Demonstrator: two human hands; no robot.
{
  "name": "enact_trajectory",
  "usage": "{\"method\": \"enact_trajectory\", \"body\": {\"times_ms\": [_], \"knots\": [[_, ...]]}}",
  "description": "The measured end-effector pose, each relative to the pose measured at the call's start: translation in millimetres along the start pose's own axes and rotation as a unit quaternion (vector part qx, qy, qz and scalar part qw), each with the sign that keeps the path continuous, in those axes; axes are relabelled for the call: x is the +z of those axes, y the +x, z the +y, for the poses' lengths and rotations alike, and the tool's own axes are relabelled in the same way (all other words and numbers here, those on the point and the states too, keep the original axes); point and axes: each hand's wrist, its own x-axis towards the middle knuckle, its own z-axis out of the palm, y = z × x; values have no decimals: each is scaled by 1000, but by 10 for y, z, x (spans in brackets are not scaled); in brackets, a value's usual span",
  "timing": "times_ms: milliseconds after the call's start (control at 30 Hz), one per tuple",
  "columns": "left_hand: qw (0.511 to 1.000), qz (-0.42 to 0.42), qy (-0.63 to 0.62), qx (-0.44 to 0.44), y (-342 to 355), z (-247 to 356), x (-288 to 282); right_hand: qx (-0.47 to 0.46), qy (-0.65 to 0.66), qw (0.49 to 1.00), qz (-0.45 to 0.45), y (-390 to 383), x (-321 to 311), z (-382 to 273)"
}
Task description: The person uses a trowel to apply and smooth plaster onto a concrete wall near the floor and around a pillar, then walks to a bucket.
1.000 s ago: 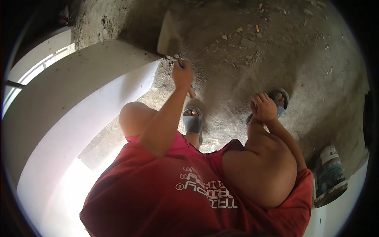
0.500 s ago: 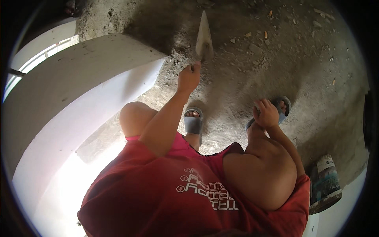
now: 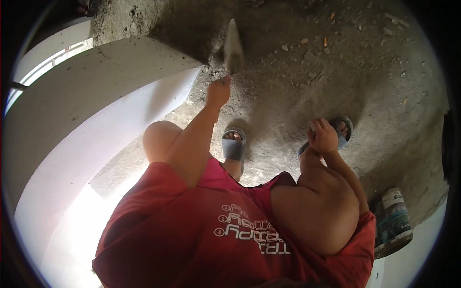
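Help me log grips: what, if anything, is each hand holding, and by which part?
The left hand holds a trowel at its handle end; the handle itself is hidden in the fist. The right hand, by the right sandal, shows nothing held.

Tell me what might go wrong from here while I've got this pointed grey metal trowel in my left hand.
The pointed grey metal trowel in your left hand could scrape the nearby corner of the white wall. Your open-toed grey left sandal leaves the toes bare, so a dropped tool might hurt them. Scattered grey rubble might slip underfoot if you step forward.
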Motion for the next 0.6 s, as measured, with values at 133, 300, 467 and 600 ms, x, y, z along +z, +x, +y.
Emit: {"method": "enact_trajectory", "body": {"times_ms": [133, 300, 467, 600], "knots": [[975, -42, -143, -166, -4, 341, -52, 7, -3, 1000, 10, -26, 19, 41], [999, -10, -34, 2, -45, 438, -61, 8, 1, 1000, 9, -16, 8, 8], [993, 81, -77, 40, -148, 461, -57, 9, 11, 1000, 19, 14, -46, -27], [970, 88, -225, 15, -192, 703, -276, 22, 7, 1000, 17, -28, 7, 12]]}}
